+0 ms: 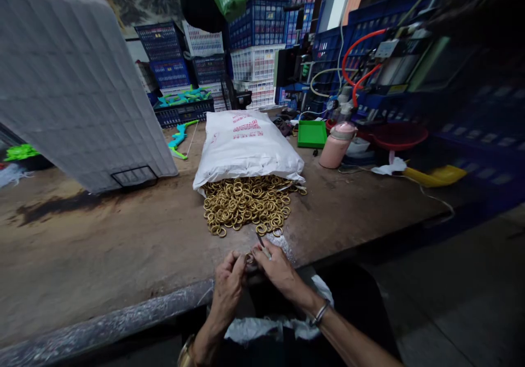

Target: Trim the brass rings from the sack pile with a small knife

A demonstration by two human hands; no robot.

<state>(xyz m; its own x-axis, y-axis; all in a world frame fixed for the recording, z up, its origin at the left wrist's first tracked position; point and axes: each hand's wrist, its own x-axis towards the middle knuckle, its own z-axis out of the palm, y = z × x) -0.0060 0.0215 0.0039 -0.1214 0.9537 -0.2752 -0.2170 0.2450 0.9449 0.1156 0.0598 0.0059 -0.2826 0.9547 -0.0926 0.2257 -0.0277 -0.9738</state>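
My left hand [228,282] is closed, pinching a small brass-coloured ring [250,258] between thumb and fingertips just above the table's front edge. Close beside it, my right hand [275,266] is wrapped round a small knife [266,251] with a light handle. The knife's thin dark blade points up and away, and the right fingertips meet the ring. Just beyond my hands lies a heap of similar rings [246,205], spilling from the open mouth of a white woven sack [250,145] with red print.
A tall whitish ribbed panel [77,93] stands at the left. Behind it lies a blue-green toy bow [178,137]. A green tray [311,134], a pink bottle [337,147] and a yellow scoop-like piece [438,175] are to the right. Stacked crates [256,63] fill the back.
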